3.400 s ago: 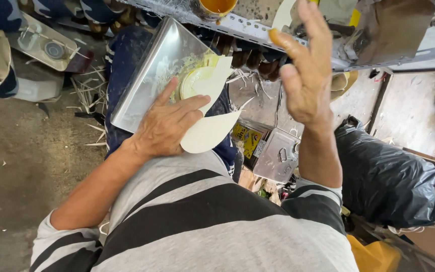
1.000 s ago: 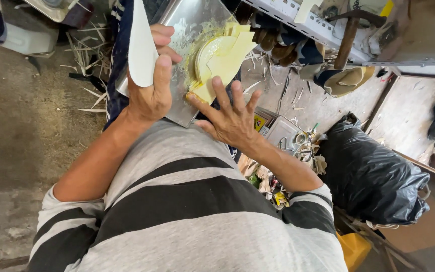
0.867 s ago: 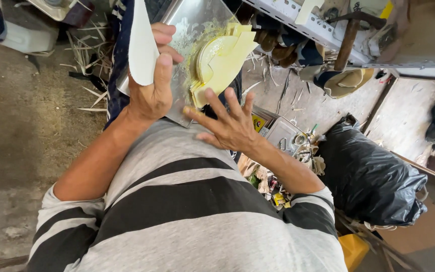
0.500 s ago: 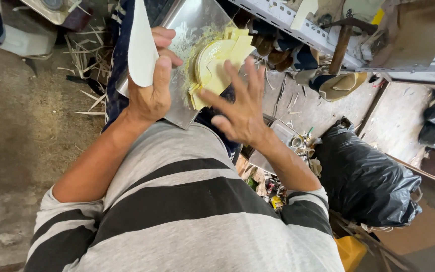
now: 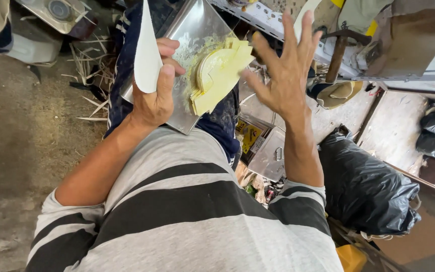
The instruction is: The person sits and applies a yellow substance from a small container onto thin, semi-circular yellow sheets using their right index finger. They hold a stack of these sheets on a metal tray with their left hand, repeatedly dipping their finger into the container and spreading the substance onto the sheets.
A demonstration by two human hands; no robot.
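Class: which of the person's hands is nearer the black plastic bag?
Right. The right hand is raised, fingers spread, above the black plastic bag; the left hand, holding a white curved sheet, is farther off.

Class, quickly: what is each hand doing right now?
Left hand: closed, holding a curved white sheet piece.
Right hand: open, fingers spread, holding nothing, raised beside the yellow glued pieces.

Your right hand (image 5: 284,75) hangs in open air just right of the yellow stack (image 5: 217,75). The shelf rail (image 5: 273,22) and hammer (image 5: 336,53) crowd it ahead; the tins (image 5: 270,151) sit below.
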